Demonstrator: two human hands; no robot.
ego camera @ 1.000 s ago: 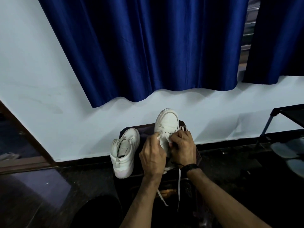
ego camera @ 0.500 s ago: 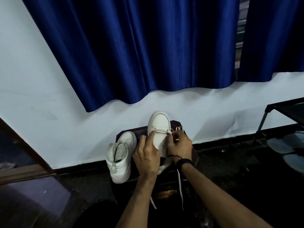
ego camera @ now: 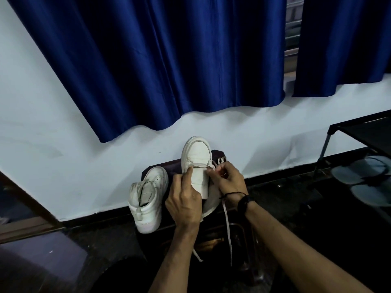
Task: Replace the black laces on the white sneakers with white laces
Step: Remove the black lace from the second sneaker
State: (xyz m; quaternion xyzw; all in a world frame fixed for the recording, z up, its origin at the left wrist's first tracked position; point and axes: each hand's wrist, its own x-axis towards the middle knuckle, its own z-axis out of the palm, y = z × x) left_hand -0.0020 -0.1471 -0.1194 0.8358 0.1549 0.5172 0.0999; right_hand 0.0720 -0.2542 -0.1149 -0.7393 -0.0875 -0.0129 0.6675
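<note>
A white sneaker point(ego camera: 197, 154) stands toe-up on a small dark stool point(ego camera: 218, 154). My left hand point(ego camera: 184, 199) grips its left side, thumb up along the eyelets. At the right eyelets my right hand point(ego camera: 227, 179) pinches a white lace point(ego camera: 228, 227); one bar of that lace crosses the tongue and two ends hang down below my hands. The second white sneaker point(ego camera: 148, 197), with no lace that I can see, lies to the left. No black lace is visible.
A white wall point(ego camera: 84, 166) with blue curtains point(ego camera: 169, 60) rises right behind the stool. A dark metal rack point(ego camera: 359, 132) with pale sandals point(ego camera: 368, 182) under it stands at the right. Dark floor surrounds the stool.
The sneaker has tipped a little more upright between my hands. My right hand's fingertips have shifted up to the right eyelets with the lace. The view has drifted slightly.
</note>
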